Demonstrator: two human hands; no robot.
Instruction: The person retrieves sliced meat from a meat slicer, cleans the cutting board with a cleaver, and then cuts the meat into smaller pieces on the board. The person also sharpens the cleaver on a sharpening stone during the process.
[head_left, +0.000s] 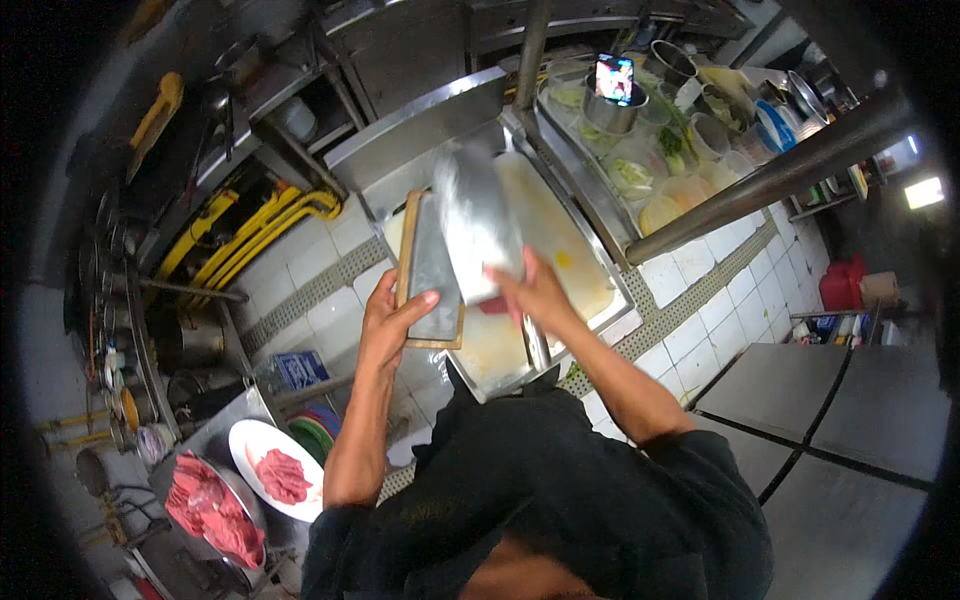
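My left hand (391, 319) grips the lower left side of a grey sharpening stone (433, 304) in a wooden frame, thumb on its face. In my right hand (538, 294) is a broad-bladed cleaver (480, 225), blurred by motion. Its blade overlaps the stone's right side; I cannot tell whether they touch. A shiny metal handle (535, 343) shows below my right hand. Both hands are above a stained, pale cutting board (559, 225) in a metal tray. Something red (493, 305), partly hidden, shows beneath the blade.
Left of me stand a bowl of raw meat (214, 510) and a white oval plate (251, 442) with sliced meat. Containers of vegetables (630, 176) and a lit phone (614, 79) are at the upper right. A slanting metal pole (765, 172) crosses the right side. Yellow pipes (262, 232) run left.
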